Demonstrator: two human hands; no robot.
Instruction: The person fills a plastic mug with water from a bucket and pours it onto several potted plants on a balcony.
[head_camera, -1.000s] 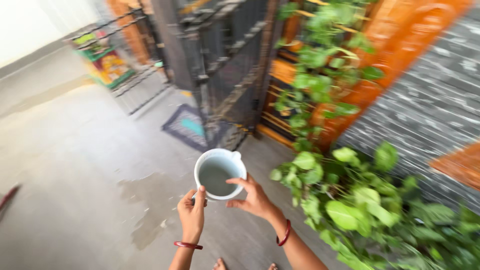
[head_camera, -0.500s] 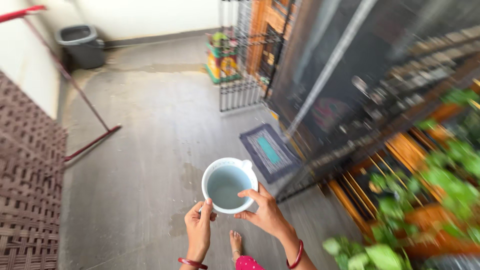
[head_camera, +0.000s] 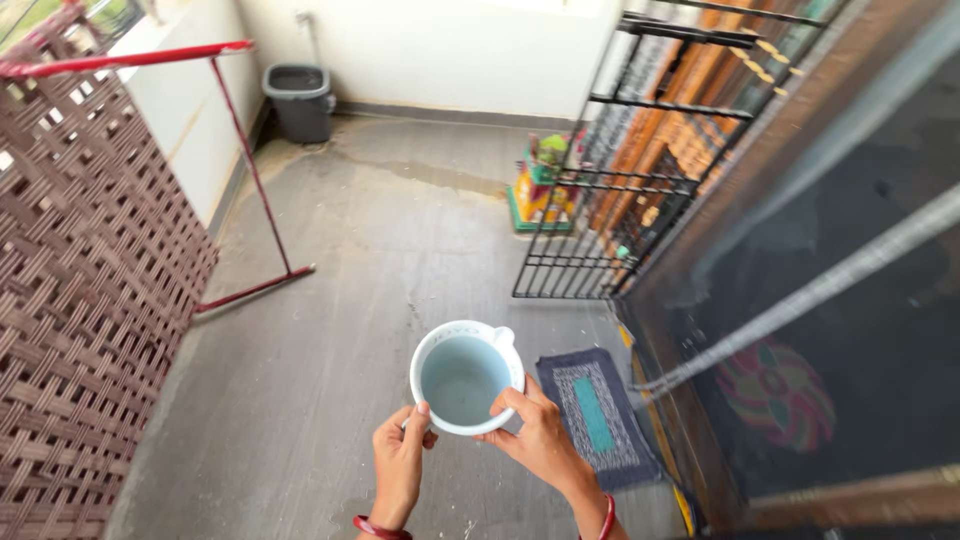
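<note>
White plastic round mug (head_camera: 466, 375) sits cupped between both hands, chest-high over the grey concrete floor (head_camera: 330, 300). Left hand (head_camera: 399, 462) and right hand (head_camera: 538, 437) each curl partly closed around its rim. Tilting could probably slop its contents. Its mouth faces upward, axis near vertical, spout toward the black metal gate (head_camera: 600, 210).

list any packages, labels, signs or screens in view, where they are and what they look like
Colourful boxy package: on the floor behind the black metal gate, green base, yellow and red sides.
Raised lettering patch: far rim of the pale blue plastic mug held in both hands, same colour as the rim.
</note>
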